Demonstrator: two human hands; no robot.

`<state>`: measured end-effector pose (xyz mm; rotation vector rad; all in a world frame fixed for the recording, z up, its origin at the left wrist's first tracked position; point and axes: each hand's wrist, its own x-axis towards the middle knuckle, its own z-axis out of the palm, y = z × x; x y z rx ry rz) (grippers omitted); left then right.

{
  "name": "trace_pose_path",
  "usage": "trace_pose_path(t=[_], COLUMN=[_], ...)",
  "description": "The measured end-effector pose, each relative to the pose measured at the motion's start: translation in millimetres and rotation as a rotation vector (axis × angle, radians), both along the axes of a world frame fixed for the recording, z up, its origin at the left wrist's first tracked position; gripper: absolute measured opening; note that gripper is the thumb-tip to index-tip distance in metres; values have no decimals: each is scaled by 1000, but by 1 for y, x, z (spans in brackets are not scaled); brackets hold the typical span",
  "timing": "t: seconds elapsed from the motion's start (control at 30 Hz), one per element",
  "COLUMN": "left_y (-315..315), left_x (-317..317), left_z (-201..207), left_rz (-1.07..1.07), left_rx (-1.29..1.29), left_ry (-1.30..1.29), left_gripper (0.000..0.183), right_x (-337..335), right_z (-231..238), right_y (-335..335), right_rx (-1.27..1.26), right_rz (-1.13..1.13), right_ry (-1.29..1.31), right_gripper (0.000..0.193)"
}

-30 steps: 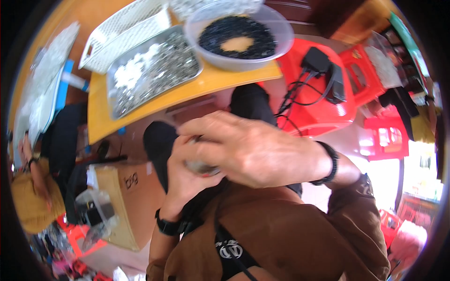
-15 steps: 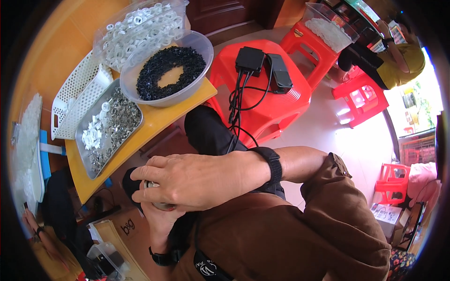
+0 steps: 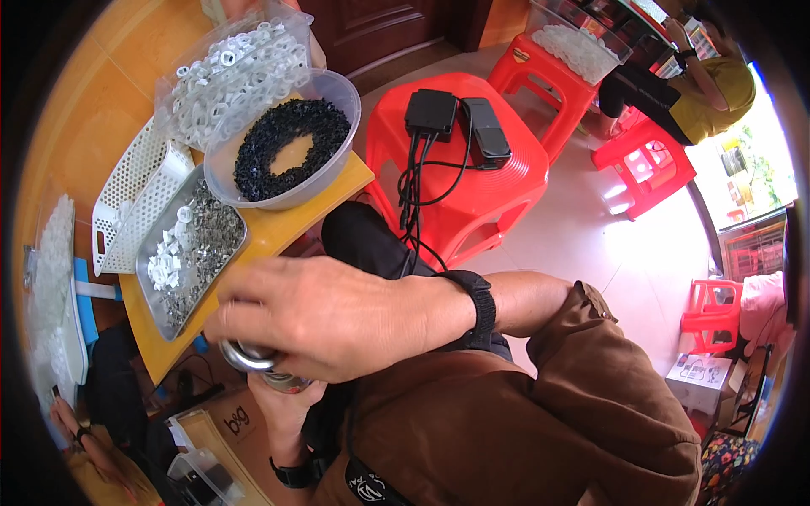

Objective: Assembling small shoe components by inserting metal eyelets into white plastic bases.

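Below the yellow table's near edge, my left hand (image 3: 287, 415) is closed around a round, shiny silver metal piece (image 3: 245, 357). Most of that piece is hidden, so its exact kind does not show. My right hand (image 3: 308, 319) lies across the top of it, palm down, with curled, motion-smeared fingers over the silver rim. Whether those fingers grip anything is hidden. Beyond my hands, a metal tray (image 3: 239, 246) holds small silver metal parts (image 3: 215, 232) and white plastic pieces (image 3: 166, 268). A translucent bowl (image 3: 353, 110) with black small parts (image 3: 257, 148) stands beside it.
A white perforated basket (image 3: 114, 219) and a clear container of white rings (image 3: 232, 72) share the yellow table (image 3: 337, 187). A red stool (image 3: 506, 181) bears black boxes (image 3: 430, 114) with cables. Another person (image 3: 709, 97) sits at far right; a further person's hand (image 3: 63, 417) shows at lower left.
My right hand has shifted left and up, its fingers now blurred. More of the silver rim shows beneath it. The whole view has shifted slightly.
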<state>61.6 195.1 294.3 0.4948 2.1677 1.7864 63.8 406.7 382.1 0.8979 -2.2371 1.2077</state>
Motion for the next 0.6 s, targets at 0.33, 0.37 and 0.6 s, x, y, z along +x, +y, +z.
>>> trace_pose_path(t=[0.33,0.37,0.6], left_y=[14,14,1], left_x=[-11,-12,-18], left_z=[32,38,88], left_rz=[12,26,4], left_rx=[161,150,69], left_ry=[281,326,575], left_gripper=[88,89,100], right_x=[7,9,20], right_z=[-47,-60,-88], right_y=[47,49,39], right_rx=[-749,-782,-762], right_rz=[-71,-62,-18], right_ry=[-586,-647,-762], right_gripper=[54,55,59])
